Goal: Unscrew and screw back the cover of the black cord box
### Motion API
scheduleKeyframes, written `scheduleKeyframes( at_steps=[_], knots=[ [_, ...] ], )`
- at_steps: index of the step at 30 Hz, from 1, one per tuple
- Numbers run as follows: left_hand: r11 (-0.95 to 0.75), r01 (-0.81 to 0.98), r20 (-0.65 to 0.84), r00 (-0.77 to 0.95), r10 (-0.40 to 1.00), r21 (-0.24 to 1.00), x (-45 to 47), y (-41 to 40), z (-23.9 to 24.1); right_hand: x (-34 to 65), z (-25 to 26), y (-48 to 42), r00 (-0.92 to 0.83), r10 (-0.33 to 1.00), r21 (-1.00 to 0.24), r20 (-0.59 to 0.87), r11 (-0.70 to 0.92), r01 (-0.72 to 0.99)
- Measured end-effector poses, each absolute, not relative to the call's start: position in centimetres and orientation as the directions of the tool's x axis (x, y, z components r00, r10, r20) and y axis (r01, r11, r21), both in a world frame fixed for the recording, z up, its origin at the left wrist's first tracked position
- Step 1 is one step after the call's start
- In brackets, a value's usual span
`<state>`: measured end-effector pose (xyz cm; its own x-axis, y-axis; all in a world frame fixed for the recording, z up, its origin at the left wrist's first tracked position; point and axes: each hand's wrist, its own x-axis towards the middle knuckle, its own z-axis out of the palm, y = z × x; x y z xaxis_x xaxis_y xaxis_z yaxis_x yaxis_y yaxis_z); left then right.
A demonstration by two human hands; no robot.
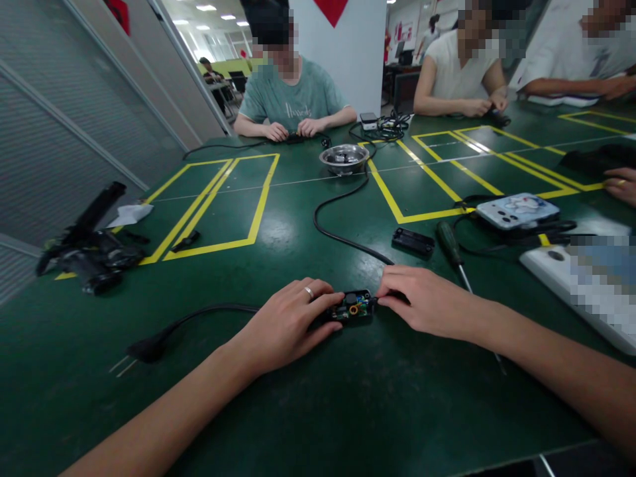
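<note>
One small black rectangular plastic case (355, 318), its circuit board (352, 307) bared, is before us at the near part of the dark-green tabletop (303, 417). Our left hand (291, 319), wearing a silver-coloured ring (309, 292), grips the case's left end; our right hand (422, 301) pinches a thick black cable (352, 242) at the right end. Past our left hand, a black cord (218, 307) runs to a black two-pin plug (145, 349). Beyond our right hand we see a black oblong plastic cover (413, 242) and, beside it, a green-handled metal screwdriver (450, 245), partly hidden under our forearm.
</note>
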<state>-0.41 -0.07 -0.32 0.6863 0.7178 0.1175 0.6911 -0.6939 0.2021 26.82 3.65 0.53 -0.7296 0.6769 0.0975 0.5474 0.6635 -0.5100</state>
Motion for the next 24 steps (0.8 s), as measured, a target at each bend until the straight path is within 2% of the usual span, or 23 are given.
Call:
scheduleKeyframes(
  at_steps=[11, 14, 18, 21, 24],
  knots=[
    [-0.697, 0.687, 0.121, 0.689, 0.714, 0.206, -0.3, 0.1, -0.2, 26.6, 0.1, 3.5, -0.728, 0.673, -0.523, 0.131, 0.671, 0.525],
    [-0.702, 0.683, 0.090, 0.700, 0.708, 0.204, -0.9, 0.2, 0.1, 26.8, 0.1, 4.2, -0.698, 0.682, -0.514, 0.220, 0.689, 0.511],
    [-0.660, 0.721, 0.053, 0.666, 0.744, 0.212, -2.4, 0.5, 0.8, 28.0, 0.7, 5.9, -0.555, 0.741, -0.457, 0.379, 0.671, 0.584],
    [-0.642, 0.738, 0.018, 0.653, 0.757, 0.208, -3.2, 0.9, 1.1, 28.6, 0.9, 6.6, -0.571, 0.745, -0.474, 0.345, 0.664, 0.579],
    [-0.651, 0.725, 0.014, 0.666, 0.746, 0.225, -3.3, 1.1, 1.2, 28.4, 0.7, 6.3, -0.709, 0.667, -0.477, 0.228, 0.711, 0.516]
  ],
)
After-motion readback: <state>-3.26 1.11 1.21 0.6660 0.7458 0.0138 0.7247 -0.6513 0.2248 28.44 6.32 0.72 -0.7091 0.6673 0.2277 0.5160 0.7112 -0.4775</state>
